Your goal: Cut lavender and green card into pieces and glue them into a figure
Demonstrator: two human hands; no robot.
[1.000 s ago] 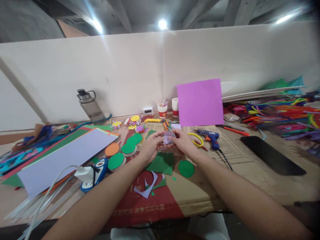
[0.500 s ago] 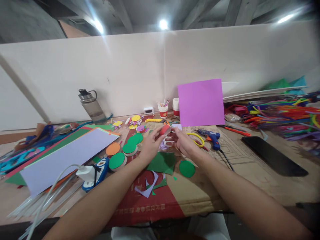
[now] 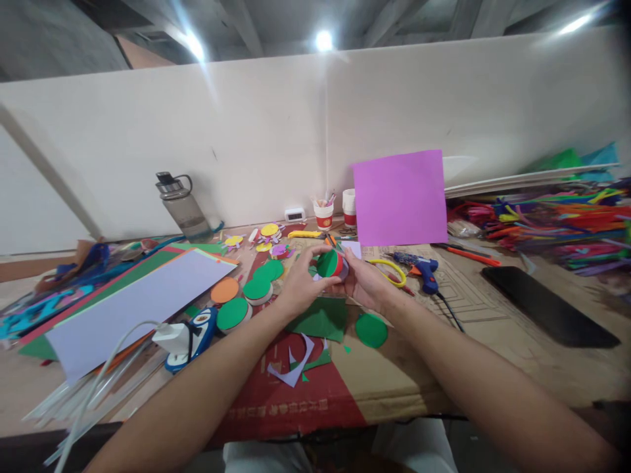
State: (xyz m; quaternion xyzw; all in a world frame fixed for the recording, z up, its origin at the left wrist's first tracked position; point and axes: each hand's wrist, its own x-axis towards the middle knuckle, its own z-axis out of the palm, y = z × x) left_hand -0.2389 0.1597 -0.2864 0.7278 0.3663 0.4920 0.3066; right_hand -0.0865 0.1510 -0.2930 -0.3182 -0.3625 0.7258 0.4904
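Between my two hands is a short round piece (image 3: pixel 328 264) with a green face and a red rim, perhaps a cut paper cup base. My left hand (image 3: pixel 303 281) grips it from the left, thumb along its lower edge. My right hand (image 3: pixel 365 282) closes on its right side, the fingertips partly hidden behind it. Below them lies a dark green paper sheet (image 3: pixel 320 318), with a loose green paper disc (image 3: pixel 371 330) to its right. Left of my hands sit green-topped round pieces (image 3: pixel 233 314) and an orange disc (image 3: pixel 225 290).
A blue glue gun (image 3: pixel 424 270), a yellow ring (image 3: pixel 390 270) and a black phone (image 3: pixel 547 306) lie to the right. A purple sheet (image 3: pixel 400 197) stands behind. A bottle (image 3: pixel 186 209), paper sheets (image 3: pixel 142 309) and a power strip (image 3: pixel 197 341) are at left.
The round piece has been turned, so its green face now shows where mainly its red side did. My fingers have closed more around it. The view has shifted slightly.
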